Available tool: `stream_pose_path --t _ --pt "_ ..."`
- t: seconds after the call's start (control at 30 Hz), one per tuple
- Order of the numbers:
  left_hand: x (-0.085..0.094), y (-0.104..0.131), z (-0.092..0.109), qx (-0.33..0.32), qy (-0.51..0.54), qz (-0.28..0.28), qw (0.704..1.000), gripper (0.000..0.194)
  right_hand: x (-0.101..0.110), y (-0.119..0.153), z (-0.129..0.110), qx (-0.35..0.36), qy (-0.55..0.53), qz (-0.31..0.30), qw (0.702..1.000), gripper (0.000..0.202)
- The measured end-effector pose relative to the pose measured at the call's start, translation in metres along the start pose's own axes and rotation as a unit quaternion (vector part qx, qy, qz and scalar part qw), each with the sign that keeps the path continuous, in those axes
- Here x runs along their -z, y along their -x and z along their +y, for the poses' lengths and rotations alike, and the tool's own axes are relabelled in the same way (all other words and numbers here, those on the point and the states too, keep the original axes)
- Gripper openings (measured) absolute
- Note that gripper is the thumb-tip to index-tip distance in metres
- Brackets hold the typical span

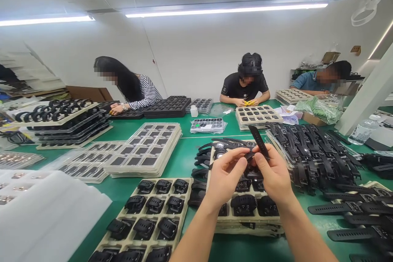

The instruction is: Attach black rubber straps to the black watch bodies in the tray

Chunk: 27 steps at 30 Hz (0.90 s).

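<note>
A black watch strap (258,141) sticks up from between my two hands, over a stack of cream trays (250,227). My right hand (274,172) pinches the strap between thumb and fingers. From the other side, my left hand (225,177) has thumb and fingertips closed on its lower part. A dark watch body seems to hang just below my fingers, partly hidden by them. Coiled black watches (243,204) sit in the top tray's pockets under my hands. To the left stands a cream tray (123,213) with more coiled black watches in its pockets.
Flat black watches lie in a pile (313,151) at the right and on another stack (362,208) nearer me. Trays of dark squares (145,147) stand left of centre. White foam (52,217) fills the near left. Several people sit across the green table (192,151).
</note>
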<state>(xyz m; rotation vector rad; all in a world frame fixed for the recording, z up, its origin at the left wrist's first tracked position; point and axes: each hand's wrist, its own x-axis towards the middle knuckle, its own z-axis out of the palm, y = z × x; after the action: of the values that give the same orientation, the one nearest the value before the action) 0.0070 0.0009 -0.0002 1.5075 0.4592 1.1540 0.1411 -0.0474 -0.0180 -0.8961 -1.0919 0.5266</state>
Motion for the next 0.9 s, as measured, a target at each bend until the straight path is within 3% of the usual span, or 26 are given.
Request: stream_pose_path --t 0.1,0.23,0.4,0.5,0.63,0.9 --pt "-0.001 0.000 -0.002 -0.007 -0.021 0.010 1.000 0.030 -0.003 0.002 0.001 0.012 0.019 0.022 1.000 0.011" --pt "-0.002 0.000 -0.003 0.054 -0.019 -0.015 0.998 0.030 0.000 0.003 0.002 0.046 0.059 0.038 0.996 0.006" --pt "-0.001 0.001 -0.004 0.037 -0.003 -0.033 0.999 0.026 0.007 0.003 0.004 0.105 0.131 0.028 0.985 0.048" --pt "-0.001 0.002 -0.003 0.020 0.001 -0.035 0.999 0.030 0.010 0.003 0.002 0.131 0.196 0.007 0.972 0.044" --pt "-0.002 0.004 -0.004 0.044 -0.020 -0.050 0.998 0.035 0.009 0.003 -0.002 0.158 0.234 0.004 0.959 0.041" --pt "-0.005 0.003 -0.003 0.044 -0.026 -0.043 0.998 0.029 0.003 0.005 0.006 0.134 0.189 0.121 0.965 0.038"
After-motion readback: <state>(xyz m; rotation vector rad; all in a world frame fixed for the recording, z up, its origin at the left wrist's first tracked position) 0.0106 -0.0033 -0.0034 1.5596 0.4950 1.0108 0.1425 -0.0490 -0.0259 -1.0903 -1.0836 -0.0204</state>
